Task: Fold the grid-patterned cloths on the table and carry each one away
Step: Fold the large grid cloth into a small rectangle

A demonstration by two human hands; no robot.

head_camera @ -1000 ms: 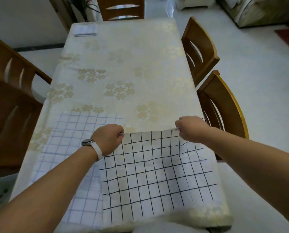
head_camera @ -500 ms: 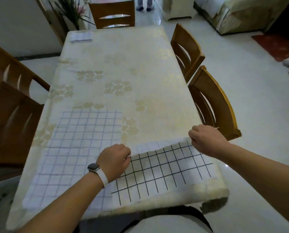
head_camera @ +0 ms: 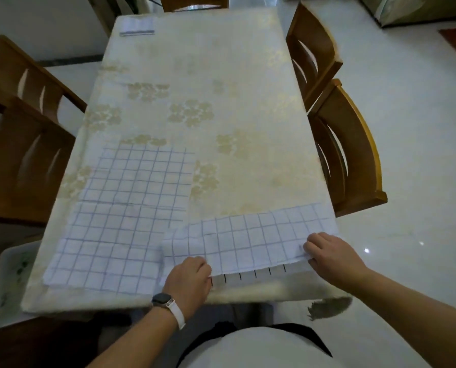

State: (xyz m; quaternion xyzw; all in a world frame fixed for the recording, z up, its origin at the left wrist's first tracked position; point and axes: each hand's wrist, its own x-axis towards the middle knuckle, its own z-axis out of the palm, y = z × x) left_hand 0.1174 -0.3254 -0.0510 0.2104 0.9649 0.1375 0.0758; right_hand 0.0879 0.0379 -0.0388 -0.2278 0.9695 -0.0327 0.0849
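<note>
A white cloth with a dark grid (head_camera: pixel 253 240) is seen lying doubled along the near edge of the table (head_camera: pixel 208 75), which is spread with a cream floral cover. Its long axis runs left to right, just beyond both hands. The upper layer's near-left corner is pinched in the grip of the left hand (head_camera: pixel 188 280), and its near-right corner in that of the right hand (head_camera: pixel 333 254). A thin strip of the under layer shows toward the near edge, so the edges are not yet matched. A second white grid cloth (head_camera: pixel 123 213) is spread flat at the near-left corner, met or overlapped by the doubled one's left end. The next fold is judged to cross the long axis. The table's right edge is close, and open room is left toward the far edge.
</note>
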